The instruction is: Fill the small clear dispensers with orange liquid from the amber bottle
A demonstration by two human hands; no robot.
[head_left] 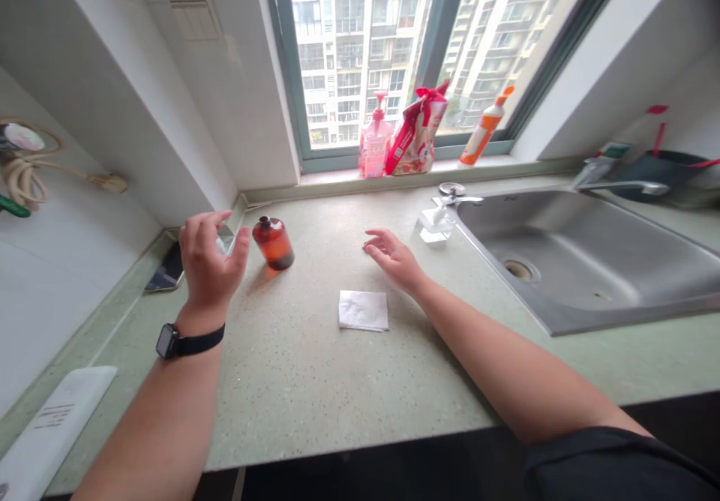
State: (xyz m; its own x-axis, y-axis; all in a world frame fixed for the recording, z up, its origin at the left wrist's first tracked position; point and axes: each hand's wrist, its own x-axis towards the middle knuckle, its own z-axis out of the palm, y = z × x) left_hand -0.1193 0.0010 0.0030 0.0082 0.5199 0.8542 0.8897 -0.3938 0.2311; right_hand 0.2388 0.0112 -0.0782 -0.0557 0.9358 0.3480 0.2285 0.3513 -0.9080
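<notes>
On the left, my left hand (212,261) is raised over the counter, its thumb spread from bent fingers. Part of a clear object (221,245) shows in the gap behind it; whether they touch I cannot tell. Just right of this hand stands an uncapped amber bottle (274,244) with liquid inside. My right hand (394,259) hovers over the middle of the counter, fingers loosely curved and thumb apart, with no object visible in it. A folded white tissue (363,310) lies nearer to me. Beyond my right hand is a clear pump bottle (436,223) beside the sink.
A steel sink (540,313) is set into the counter (315,396) at right. On the windowsill are a pink pump bottle (375,145), a red bag (419,137) and an orange bottle (482,132). A phone (166,270) and a white strip-like device (56,426) lie at left.
</notes>
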